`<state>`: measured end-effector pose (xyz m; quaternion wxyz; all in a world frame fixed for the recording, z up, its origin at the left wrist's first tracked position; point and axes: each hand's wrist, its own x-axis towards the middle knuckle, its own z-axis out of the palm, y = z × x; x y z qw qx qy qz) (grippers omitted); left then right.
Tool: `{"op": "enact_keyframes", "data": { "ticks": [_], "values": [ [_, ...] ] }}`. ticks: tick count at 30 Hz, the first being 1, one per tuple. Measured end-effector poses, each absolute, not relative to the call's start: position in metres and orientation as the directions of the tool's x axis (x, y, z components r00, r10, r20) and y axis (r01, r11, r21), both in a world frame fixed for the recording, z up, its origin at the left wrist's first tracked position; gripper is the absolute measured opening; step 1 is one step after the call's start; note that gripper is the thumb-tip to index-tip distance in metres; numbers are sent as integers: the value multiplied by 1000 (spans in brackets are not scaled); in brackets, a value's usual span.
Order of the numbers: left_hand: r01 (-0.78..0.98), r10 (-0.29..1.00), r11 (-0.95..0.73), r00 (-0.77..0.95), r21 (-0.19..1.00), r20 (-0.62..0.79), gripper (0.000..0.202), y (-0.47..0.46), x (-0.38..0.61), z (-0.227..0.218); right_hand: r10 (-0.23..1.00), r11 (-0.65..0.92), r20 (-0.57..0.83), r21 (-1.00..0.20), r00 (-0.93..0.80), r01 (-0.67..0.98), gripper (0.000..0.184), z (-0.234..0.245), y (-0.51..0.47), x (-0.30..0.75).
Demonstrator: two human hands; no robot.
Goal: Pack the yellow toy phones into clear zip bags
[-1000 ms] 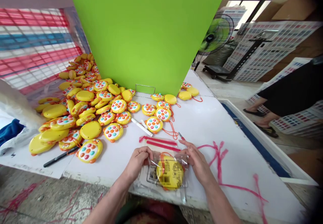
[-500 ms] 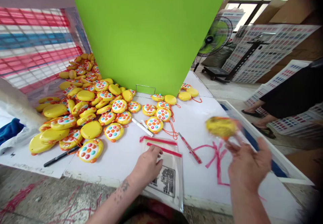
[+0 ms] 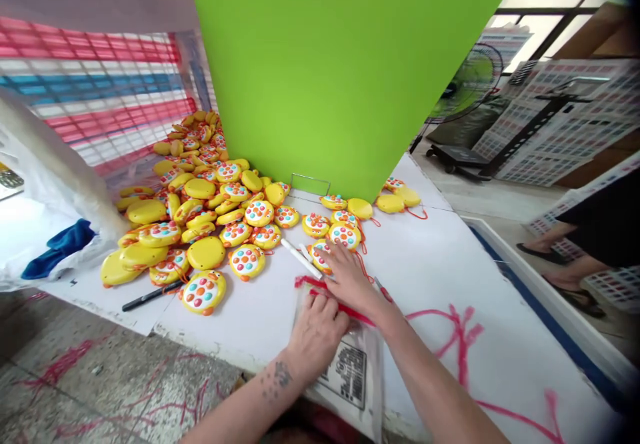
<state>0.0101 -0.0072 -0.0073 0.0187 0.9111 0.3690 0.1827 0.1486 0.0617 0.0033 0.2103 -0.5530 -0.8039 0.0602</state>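
Observation:
My left hand [image 3: 316, 329] lies on a stack of clear plastic bags [image 3: 353, 371] with red zip strips and a printed label, at the table's near edge. Its fingers are bent and pinch the top bag's red strip. My right hand [image 3: 350, 276] reaches over the stack, fingers stretched out flat onto a yellow duck toy [image 3: 318, 255] with coloured buttons and an orange cord. A white marker [image 3: 300, 258] lies just left of that toy. A big heap of the same yellow toys [image 3: 200, 211] covers the table's left part.
A tall green panel [image 3: 340, 64] stands behind the toys. A black pen [image 3: 150, 295] lies near the left front edge and a red pen [image 3: 384, 289] beside my right wrist. A white sack with blue cloth [image 3: 60, 247] is at left. Another person's legs [image 3: 575, 244] and a fan [image 3: 470, 91] are at right.
My right hand had tossed the bagged toy off to the right and has come back empty to the loose toys. My left hand stayed on the bag stack. The view shifted left.

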Motion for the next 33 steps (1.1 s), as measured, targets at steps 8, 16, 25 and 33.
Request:
{"op": "enact_keyframes", "data": {
  "ticks": [8,16,25,33],
  "values": [
    [555,613,-790,735,262,292,14,-7,9,-9,912,332,345,-298,-223,895,62,-7,52,164],
    [566,733,-669,609,481,303,50,-3,8,-12,964,100,151,-969,220,228,51,4,-7,221],
    [483,643,-748,697,456,316,22,-3,6,3,979,113,86,-983,184,-143,45,7,-43,197],
    [477,595,-804,645,355,481,15,-6,5,-5,982,2,35,-985,188,171,49,-10,-25,186]
  ]
}}
